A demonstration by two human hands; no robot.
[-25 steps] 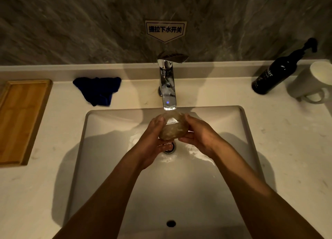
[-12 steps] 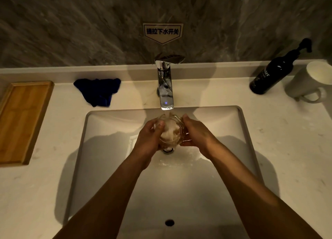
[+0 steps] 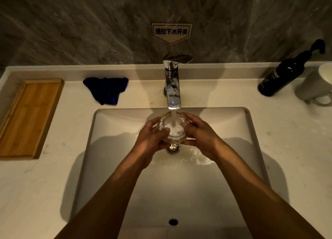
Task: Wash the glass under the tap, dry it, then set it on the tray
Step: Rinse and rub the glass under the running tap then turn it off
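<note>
A clear glass (image 3: 172,129) is held upright over the sink drain, mouth up, right under the chrome tap (image 3: 172,87). Water runs from the spout into the glass and foams inside it. My left hand (image 3: 152,139) grips the glass from the left and my right hand (image 3: 199,132) grips it from the right. A wooden tray (image 3: 30,118) lies on the counter at the far left, with nothing on it. A dark blue cloth (image 3: 106,89) sits crumpled on the counter between the tray and the tap.
The white rectangular sink (image 3: 111,157) fills the middle, with water pooling near the drain. A black pump bottle (image 3: 285,73) and a white mug (image 3: 318,87) stand at the back right. A grey marble wall with a sign rises behind the counter.
The glass has been turned from tilted on its side to upright under the spout, and water now pours straight into it. Both hands stay on it.
</note>
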